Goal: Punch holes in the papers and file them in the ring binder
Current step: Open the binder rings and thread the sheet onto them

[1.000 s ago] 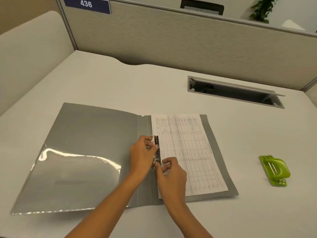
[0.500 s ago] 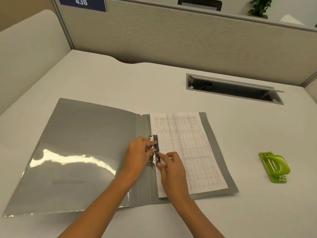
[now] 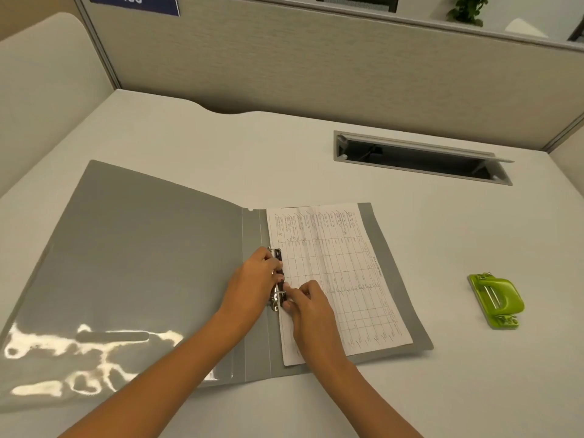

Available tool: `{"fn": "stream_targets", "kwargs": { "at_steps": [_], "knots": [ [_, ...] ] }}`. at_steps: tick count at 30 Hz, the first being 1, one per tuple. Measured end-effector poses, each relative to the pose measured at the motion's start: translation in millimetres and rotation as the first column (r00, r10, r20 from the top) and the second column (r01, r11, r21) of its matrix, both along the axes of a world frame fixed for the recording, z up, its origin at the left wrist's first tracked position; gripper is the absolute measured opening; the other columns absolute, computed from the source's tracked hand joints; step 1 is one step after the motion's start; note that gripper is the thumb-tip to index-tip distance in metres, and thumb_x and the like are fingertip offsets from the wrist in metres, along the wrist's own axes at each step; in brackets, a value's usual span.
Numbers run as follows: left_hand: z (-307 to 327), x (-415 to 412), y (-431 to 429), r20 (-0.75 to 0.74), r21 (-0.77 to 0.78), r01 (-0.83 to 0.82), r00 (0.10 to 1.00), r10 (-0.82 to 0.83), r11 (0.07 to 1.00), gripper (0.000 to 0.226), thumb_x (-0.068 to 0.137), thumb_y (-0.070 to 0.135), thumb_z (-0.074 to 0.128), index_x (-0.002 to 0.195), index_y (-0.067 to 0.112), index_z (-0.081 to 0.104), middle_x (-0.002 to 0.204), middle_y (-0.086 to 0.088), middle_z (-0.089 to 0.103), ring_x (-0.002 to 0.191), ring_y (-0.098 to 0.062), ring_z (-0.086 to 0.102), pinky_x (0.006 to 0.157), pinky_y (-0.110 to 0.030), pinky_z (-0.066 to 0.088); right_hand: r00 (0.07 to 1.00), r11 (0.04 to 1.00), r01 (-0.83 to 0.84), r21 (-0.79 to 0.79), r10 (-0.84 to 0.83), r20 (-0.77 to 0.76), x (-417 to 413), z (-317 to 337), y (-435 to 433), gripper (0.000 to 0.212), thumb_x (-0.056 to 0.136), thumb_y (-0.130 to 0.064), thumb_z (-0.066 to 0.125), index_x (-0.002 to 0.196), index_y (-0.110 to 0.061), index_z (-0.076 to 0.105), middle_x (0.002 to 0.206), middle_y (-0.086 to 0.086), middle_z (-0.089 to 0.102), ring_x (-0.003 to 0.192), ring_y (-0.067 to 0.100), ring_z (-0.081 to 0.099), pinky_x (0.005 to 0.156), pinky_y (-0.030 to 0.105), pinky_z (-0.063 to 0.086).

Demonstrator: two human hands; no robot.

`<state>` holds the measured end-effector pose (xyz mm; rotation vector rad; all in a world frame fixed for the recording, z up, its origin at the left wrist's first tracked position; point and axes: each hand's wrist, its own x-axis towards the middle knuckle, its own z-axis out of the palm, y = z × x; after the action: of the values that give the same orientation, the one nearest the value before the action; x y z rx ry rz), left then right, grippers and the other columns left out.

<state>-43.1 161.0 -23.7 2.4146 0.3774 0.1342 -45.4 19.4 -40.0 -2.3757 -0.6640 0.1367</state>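
Metal ring mechanism under both curled hands

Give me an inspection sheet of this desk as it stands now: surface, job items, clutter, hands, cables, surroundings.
Surface: pale desk, flat, with an open cable hatch at the back right.
Job's things: grey ring binder lying open; printed papers on its right half, at the ring mechanism; green hole punch apart, to the right.
Clutter: nothing seen.
Hands: left hand and right hand both at the ring mechanism, fingertips on it; grip hard to tell.
Cables: one dark cable seems to show inside the hatch.
Surroundings: beige partition, blue number sign, plant.
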Motion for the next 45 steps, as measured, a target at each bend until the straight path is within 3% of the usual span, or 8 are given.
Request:
{"fn": "stream_targets", "kwargs": {
  "at_steps": [6, 15, 22, 27, 29, 33, 37, 45],
  "knots": [
    [6, -13, 0, 0.062, -0.052, -0.068, 0.996, 0.071, 0.996, 0.023, 0.090, 0.015, 0.063, 0.111, 0.016, 0.070, 0.104, 0.001, 0.061, 0.073, 0.000, 0.054, 0.061, 0.001, 0.038, 0.992, 0.996, 0.058, 0.067, -0.050, -0.118, 3, 11, -4, 0.032, 0.093, -0.014, 0.059, 0.125, -0.018, 0.059, 0.108, -0.005, 0.051, 0.093, 0.003, 0.050, 0.076, 0.000, 0.036],
    [10, -26, -4, 0.115, -0.112, -0.100, 0.987, 0.113, 0.989, 0.023, 0.091, 0.012, 0.061, 0.111, 0.018, 0.069, 0.105, 0.009, 0.060, 0.075, 0.005, 0.056, 0.069, -0.003, 0.045, 0.961, 0.939, 0.275, 0.208, -0.269, -0.058, 0, 17, -19, 0.021, 0.093, -0.013, 0.059, 0.113, -0.019, 0.062, 0.095, -0.003, 0.060, 0.084, 0.003, 0.057, 0.073, 0.006, 0.045],
    [11, -35, -12, 0.057, -0.140, -0.130, 0.989, 0.139, 0.982, 0.018, 0.092, 0.021, 0.060, 0.108, 0.020, 0.070, 0.104, 0.009, 0.061, 0.076, 0.008, 0.055, 0.064, -0.001, 0.040, 0.897, 0.901, 0.430, 0.055, -0.433, 0.086, -6, -2, -42, 0.026, 0.089, -0.014, 0.062, 0.115, -0.019, 0.059, 0.112, -0.003, 0.057, 0.102, 0.011, 0.047, 0.092, 0.027, 0.042],
    [9, -52, -19, 0.027, -0.076, -0.091, 0.995, 0.093, 0.993, 0.027, 0.093, 0.030, 0.057, 0.118, 0.024, 0.066, 0.123, 0.007, 0.063, 0.102, -0.005, 0.058, 0.095, -0.019, 0.043, 0.833, 0.838, 0.534, -0.118, -0.497, 0.244, -19, -8, -53, 0.034, 0.089, -0.027, 0.061, 0.121, -0.016, 0.057, 0.122, 0.006, 0.054, 0.114, 0.024, 0.048, 0.098, 0.041, 0.041],
    [4, -60, -21, -0.034, 0.065, -0.089, 0.995, 0.091, 0.994, 0.042, 0.094, 0.045, 0.049, 0.130, 0.027, 0.057, 0.138, 0.006, 0.054, 0.125, -0.011, 0.049, 0.117, -0.037, 0.022, 0.809, 0.795, 0.573, -0.197, -0.511, 0.290, -26, -12, -55, 0.043, 0.092, -0.037, 0.050, 0.128, -0.013, 0.054, 0.132, 0.012, 0.049, 0.122, 0.030, 0.045, 0.103, 0.046, 0.038],
    [-12, -77, -21, -0.080, 0.248, -0.056, 0.994, 0.078, 0.967, 0.083, 0.082, 0.072, 0.007, 0.147, 0.027, 0.032, 0.156, 0.002, 0.030, 0.146, -0.014, 0.018, 0.116, -0.037, -0.009, 0.801, 0.742, 0.596, -0.307, -0.522, 0.293, -36, -20, -63, 0.066, 0.093, -0.050, 0.028, 0.142, -0.008, 0.040, 0.149, 0.022, 0.034, 0.139, 0.037, 0.028, 0.115, 0.047, 0.024],
    [-27, -86, -13, -0.053, 0.238, -0.004, 0.998, 0.017, 0.971, 0.082, 0.086, 0.069, -0.008, 0.151, 0.026, 0.017, 0.159, 0.009, 0.014, 0.146, -0.006, 0.001, 0.118, -0.033, -0.011, 0.781, 0.705, 0.624, -0.336, -0.551, 0.295, -43, -24, -71, 0.077, 0.093, -0.054, 0.024, 0.148, 0.001, 0.026, 0.154, 0.027, 0.021, 0.145, 0.037, 0.017, 0.119, 0.047, 0.014],
    [-38, -76, 4, -0.038, 0.327, 0.112, 0.994, -0.105, 0.938, 0.065, 0.096, 0.058, 0.010, 0.152, 0.026, 0.017, 0.158, 0.008, 0.015, 0.147, -0.009, 0.008, 0.120, -0.035, -0.003, 0.718, 0.621, 0.690, -0.371, -0.653, 0.242, -63, -25, -64, 0.089, 0.090, -0.056, 0.024, 0.145, 0.014, 0.017, 0.153, 0.032, 0.017, 0.145, 0.041, 0.013, 0.119, 0.048, 0.010]
  ]
}}
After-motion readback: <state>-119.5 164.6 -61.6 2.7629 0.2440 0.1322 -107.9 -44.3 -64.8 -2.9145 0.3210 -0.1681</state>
